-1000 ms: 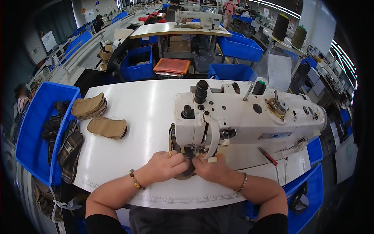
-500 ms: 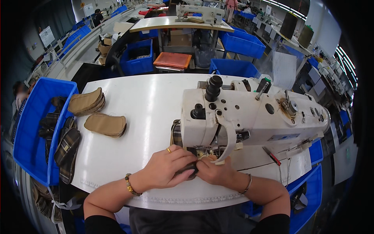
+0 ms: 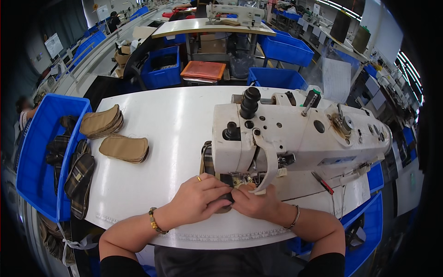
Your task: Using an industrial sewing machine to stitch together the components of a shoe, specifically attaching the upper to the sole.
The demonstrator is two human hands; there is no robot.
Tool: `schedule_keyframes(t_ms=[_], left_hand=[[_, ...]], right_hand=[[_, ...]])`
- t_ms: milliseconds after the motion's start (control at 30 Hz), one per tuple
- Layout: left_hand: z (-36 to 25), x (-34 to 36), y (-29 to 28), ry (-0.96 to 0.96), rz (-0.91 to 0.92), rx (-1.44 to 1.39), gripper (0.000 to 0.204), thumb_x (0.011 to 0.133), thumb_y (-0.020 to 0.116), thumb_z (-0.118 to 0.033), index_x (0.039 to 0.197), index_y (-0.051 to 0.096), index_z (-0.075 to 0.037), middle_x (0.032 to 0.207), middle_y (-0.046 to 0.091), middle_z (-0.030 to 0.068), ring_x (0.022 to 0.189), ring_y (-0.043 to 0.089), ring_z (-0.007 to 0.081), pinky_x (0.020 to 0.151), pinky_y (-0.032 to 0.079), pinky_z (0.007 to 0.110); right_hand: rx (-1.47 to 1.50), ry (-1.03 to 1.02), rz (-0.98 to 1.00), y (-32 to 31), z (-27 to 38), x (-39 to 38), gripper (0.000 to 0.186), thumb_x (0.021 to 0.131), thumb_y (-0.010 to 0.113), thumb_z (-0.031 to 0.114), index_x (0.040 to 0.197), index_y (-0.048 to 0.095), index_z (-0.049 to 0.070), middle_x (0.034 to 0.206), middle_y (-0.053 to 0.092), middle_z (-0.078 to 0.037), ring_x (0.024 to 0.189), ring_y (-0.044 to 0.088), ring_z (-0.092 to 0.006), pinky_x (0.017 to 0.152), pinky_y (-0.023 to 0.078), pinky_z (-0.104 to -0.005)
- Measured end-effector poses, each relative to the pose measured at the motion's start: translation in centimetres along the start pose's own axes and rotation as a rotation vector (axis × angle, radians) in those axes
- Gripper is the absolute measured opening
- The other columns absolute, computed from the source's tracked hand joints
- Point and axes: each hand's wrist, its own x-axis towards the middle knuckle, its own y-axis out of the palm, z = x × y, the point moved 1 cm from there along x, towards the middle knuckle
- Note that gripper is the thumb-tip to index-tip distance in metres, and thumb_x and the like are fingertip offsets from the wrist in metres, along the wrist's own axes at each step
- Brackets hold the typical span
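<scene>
My left hand and my right hand come together at the needle area of a white sewing machine. Between them they pinch the dark edge of a plaid fabric piece. Part of that piece shows beyond my left hand, beside the machine head. My left fingers lie bent over the fabric, thumb on the near side. Close under the presser area, my right fingers press the edge, their tips partly hidden by the machine's curved lever.
Two stacks of tan sole-shaped pieces, a far stack and a near stack, lie on the white table. Plaid pieces overlap a blue bin on the left. Right of the needle lie red-handled snips.
The whole view has shifted slightly. Both hands stay at the needle, gripping the fabric, with only a tiny movement of the fingers.
</scene>
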Motion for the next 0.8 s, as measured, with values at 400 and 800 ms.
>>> schedule_keyframes(t_ms=[400,800], left_hand=[[0.0,0.4,-0.2,-0.050,0.028,-0.039,0.020,0.078,0.077,-0.017,0.095,0.074,-0.008,0.091,0.068,0.0048,0.082,0.062,0.0246,0.071,0.050,0.034],[0.5,-0.1,0.2,-0.128,0.103,-0.069,0.015,0.079,0.077,-0.018,0.092,0.076,-0.010,0.087,0.069,0.0039,0.076,0.063,0.0236,0.069,0.051,0.034]], right_hand=[[0.082,-0.002,-0.053,0.0,0.2,-0.1,0.015,0.072,0.068,0.021,0.070,0.055,0.015,0.067,0.046,0.004,0.059,0.052,-0.0092,0.045,0.040,-0.0267],[0.046,-0.002,0.149,-0.8,0.7,-0.7,0.022,0.082,0.069,0.030,0.070,0.055,0.018,0.068,0.048,0.006,0.057,0.052,-0.0037,0.040,0.035,-0.0266]])
